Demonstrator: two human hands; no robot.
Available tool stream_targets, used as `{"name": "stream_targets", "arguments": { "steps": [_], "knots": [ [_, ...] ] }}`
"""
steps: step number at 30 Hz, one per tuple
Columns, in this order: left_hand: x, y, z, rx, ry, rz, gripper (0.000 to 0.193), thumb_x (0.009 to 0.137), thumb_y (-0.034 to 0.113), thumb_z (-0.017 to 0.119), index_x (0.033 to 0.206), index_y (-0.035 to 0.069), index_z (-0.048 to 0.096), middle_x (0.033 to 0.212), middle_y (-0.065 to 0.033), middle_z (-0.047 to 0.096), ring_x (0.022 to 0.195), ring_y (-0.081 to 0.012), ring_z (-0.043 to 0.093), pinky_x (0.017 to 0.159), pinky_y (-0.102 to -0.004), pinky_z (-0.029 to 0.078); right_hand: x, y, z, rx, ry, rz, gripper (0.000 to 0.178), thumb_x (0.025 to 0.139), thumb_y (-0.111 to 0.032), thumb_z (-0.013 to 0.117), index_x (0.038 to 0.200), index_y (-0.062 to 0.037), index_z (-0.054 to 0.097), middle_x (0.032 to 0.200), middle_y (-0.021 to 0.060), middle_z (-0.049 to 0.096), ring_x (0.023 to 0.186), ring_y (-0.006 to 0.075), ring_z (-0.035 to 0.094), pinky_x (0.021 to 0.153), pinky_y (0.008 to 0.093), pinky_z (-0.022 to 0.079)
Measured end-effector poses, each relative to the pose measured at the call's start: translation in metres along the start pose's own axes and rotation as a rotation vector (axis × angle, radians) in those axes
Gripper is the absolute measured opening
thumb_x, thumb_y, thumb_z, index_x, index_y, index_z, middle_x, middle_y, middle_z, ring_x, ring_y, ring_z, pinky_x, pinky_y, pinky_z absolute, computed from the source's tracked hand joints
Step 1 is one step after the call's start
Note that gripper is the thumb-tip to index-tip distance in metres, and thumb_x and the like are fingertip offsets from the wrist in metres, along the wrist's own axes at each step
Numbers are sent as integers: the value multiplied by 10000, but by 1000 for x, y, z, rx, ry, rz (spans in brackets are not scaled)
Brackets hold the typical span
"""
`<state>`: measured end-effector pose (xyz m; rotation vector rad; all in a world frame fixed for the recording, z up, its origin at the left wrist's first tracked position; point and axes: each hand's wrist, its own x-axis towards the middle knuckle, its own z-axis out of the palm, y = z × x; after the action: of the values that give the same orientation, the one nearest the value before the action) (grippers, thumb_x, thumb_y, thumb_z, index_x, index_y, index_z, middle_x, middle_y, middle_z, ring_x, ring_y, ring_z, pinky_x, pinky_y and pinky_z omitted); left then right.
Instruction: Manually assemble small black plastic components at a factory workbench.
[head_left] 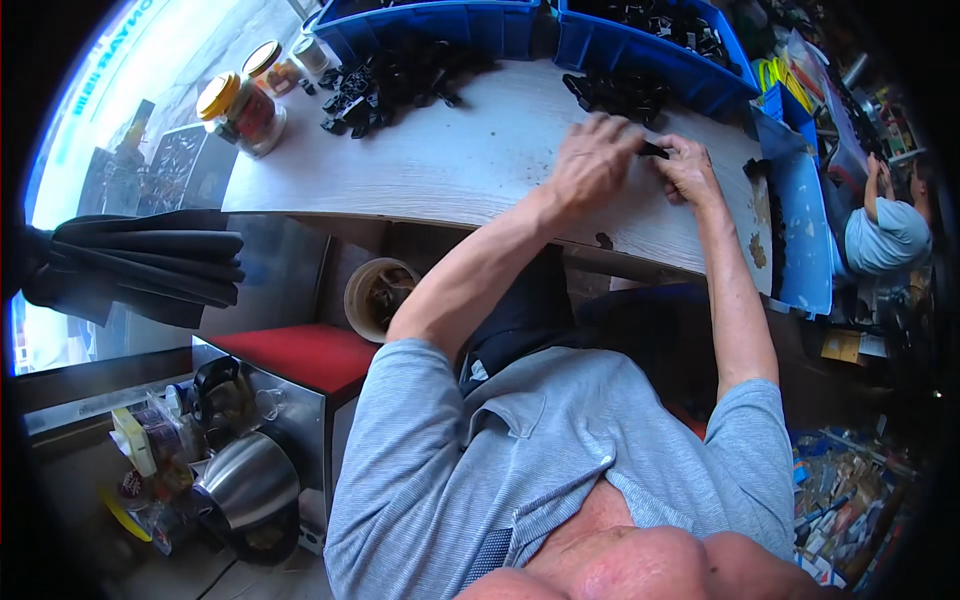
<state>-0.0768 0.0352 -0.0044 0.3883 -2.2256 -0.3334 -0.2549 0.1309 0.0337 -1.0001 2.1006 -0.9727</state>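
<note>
While the right hand point(690, 172) pinches a black piece point(654, 150), upper right of centre, left hand point(597, 160) blurred, grip unclear, black parts point(618, 95) heaped near frame top, pale surface point(430, 155).

Dressed in a pale grey-blue, finely striped, short-sleeved cloth shirt point(590, 400), loose and creased across the front. Worn open at the neck, with a small dark button point(606, 461) beside the opening and a dark, light-dotted fabric strip point(490, 555) to its left. Paired with dark cloth trousers point(525, 310). Bare from left sleeve point(410, 400) to left hand point(592, 165), likewise from right sleeve point(748, 425) to right hand point(690, 172).
</note>
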Motion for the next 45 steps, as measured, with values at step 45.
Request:
{"name": "stream_targets", "arguments": {
  "steps": [45],
  "knots": [
    [-30, -88, -88, 292, -119, -178, 339, 870, 38, 670, 1203, 102, 685, 1070, -137, 734, 1051, -326, 674, 910, -432, 541, 40, -19, 7, 334, 179, 251, 265, 902, -221, 739, 1130, -86, 721, 610, 46, 566, 527, 151, 640, 467, 311, 568]
  ]
}}
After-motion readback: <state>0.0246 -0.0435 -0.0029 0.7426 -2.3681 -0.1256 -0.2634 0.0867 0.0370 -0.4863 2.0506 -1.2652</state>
